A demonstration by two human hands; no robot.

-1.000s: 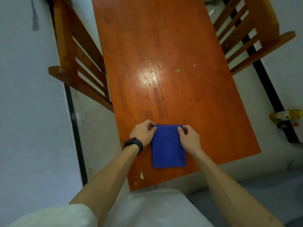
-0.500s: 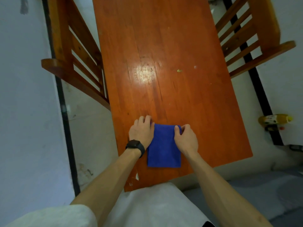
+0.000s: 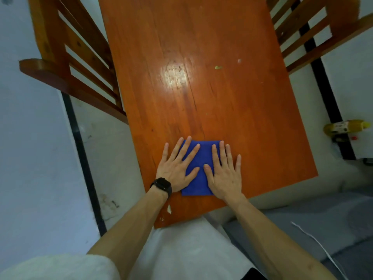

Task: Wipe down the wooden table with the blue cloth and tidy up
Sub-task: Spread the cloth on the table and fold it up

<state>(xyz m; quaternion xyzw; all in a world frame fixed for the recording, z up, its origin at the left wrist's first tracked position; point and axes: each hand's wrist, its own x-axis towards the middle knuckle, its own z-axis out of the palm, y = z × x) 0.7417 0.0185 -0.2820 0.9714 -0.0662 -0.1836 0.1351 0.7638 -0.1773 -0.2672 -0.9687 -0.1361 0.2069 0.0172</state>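
Now, over on the left a wooden slatted chair [image 3: 66, 63] stands beside the tabletop [image 3: 201, 87], its backrest close to the long edge. Moving in, the left hand [image 3: 175, 166], with a black watch [image 3: 161, 183] on the wrist, lies flat and palm down, its fingers [image 3: 183, 148] straight and spread, grasping nothing, just pressing on the left part of the blue cloth [image 3: 201, 158]. That cloth is folded into a neat rectangle and lies on the tabletop near the person's end, pinned between and under both palms. Next, the right hand [image 3: 224, 172] mirrors the first, flat on the cloth's right part, fingers [image 3: 223, 154] extended and released, the outer 2 reaching past the cloth onto the bare wood. Farther up the glossy surface, a small yellowish speck [image 3: 218, 67] and a pale speck [image 3: 239, 60] sit well apart from the cloth. To the right, a 2nd slatted chair [image 3: 302, 27] flanks the tabletop, and a yellow bottle [image 3: 347, 127] shows by the wall.
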